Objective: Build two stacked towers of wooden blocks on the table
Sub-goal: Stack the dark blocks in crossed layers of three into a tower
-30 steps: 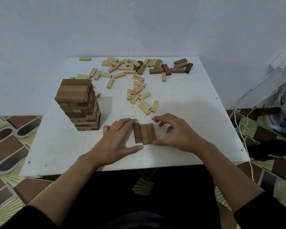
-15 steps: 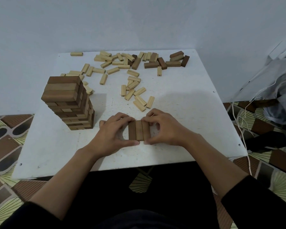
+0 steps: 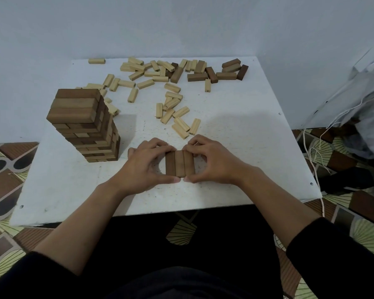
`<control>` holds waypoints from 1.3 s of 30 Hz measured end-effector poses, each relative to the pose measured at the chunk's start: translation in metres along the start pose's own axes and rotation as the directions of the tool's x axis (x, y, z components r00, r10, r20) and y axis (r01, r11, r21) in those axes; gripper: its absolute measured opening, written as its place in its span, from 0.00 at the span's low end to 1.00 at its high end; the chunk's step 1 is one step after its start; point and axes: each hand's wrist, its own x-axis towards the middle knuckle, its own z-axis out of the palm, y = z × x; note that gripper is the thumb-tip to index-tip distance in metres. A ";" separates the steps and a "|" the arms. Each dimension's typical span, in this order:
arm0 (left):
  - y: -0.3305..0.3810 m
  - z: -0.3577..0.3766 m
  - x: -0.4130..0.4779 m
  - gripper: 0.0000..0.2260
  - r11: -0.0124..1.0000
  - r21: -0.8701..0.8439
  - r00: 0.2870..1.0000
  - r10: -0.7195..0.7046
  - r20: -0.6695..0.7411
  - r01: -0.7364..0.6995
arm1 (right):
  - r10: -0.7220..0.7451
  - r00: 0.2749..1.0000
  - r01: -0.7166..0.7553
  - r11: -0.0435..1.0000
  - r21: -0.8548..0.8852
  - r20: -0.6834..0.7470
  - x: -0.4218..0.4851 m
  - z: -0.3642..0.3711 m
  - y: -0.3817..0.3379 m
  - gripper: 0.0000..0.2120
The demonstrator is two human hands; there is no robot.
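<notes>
- Three brown blocks [image 3: 179, 164] are laid side by side near the front edge of the white table [image 3: 246, 137]. They are gripped by the left hand [image 3: 145, 167] and the right hand [image 3: 214, 165] (thumbs at the near ends, curled fingers at the far ends).
- One tall tower [image 3: 84, 126] is set at the table's left.
- Loose pale blocks [image 3: 171, 104] are scattered toward the plain wall [image 3: 181, 24].
- Patterned floor [image 3: 4, 182] is seen all round, with a white cord [image 3: 313, 152] at the right.

White table [image 3: 235, 147] with block tower [image 3: 84, 124], three-block row [image 3: 179, 164], scattered loose blocks [image 3: 172, 87].
</notes>
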 end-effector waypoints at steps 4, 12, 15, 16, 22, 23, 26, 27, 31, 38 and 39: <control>0.002 -0.001 0.001 0.37 1.000 0.001 1.000 -0.002 0.001 0.002 | -0.006 1.000 0.006 1.000 -0.015 0.001 0.000 0.001 0.001 0.32; 0.007 -0.003 0.006 0.32 0.998 -0.042 0.999 0.042 0.003 -0.042 | -0.019 1.000 0.020 1.000 -0.005 0.018 0.003 -0.003 0.000 0.28; 0.014 -0.002 0.005 0.31 0.998 -0.006 0.998 0.065 0.001 -0.065 | -0.024 1.000 0.023 1.000 0.018 0.008 0.001 -0.002 0.001 0.27; 0.016 -0.003 0.004 0.31 0.998 -0.001 0.998 0.070 0.003 -0.070 | -0.024 1.000 0.024 0.999 0.038 0.001 0.000 -0.003 0.000 0.26; 0.039 -0.023 -0.002 0.31 0.995 0.035 0.995 0.095 -0.016 -0.095 | -0.048 0.998 0.052 0.994 0.097 -0.047 -0.011 -0.020 -0.013 0.29; 0.044 -0.028 -0.004 0.31 0.994 0.034 0.994 0.104 -0.029 -0.103 | -0.059 0.997 0.064 0.994 0.087 -0.058 -0.013 -0.024 -0.017 0.30; 0.064 -0.043 -0.008 0.28 0.991 0.035 0.989 0.133 -0.064 -0.131 | -0.097 0.992 0.101 0.994 0.042 -0.086 -0.017 -0.038 -0.029 0.32; 0.069 -0.048 -0.010 0.27 0.991 0.036 0.988 0.134 -0.076 -0.132 | -0.110 0.989 0.113 0.993 0.033 -0.096 -0.018 -0.042 -0.033 0.32; 0.087 -0.068 -0.018 0.27 0.990 0.052 0.979 0.139 -0.150 -0.133 | -0.163 0.976 0.165 0.986 0.004 -0.144 -0.018 -0.055 -0.053 0.32; 0.111 -0.113 -0.039 0.27 0.969 0.168 0.929 0.225 -0.295 -0.181 | -0.298 0.920 0.300 0.953 -0.031 -0.256 -0.013 -0.082 -0.096 0.32; 0.112 -0.121 -0.041 0.28 0.965 0.190 0.923 0.234 -0.306 -0.181 | -0.313 0.913 0.316 0.948 -0.031 -0.261 -0.011 -0.084 -0.103 0.32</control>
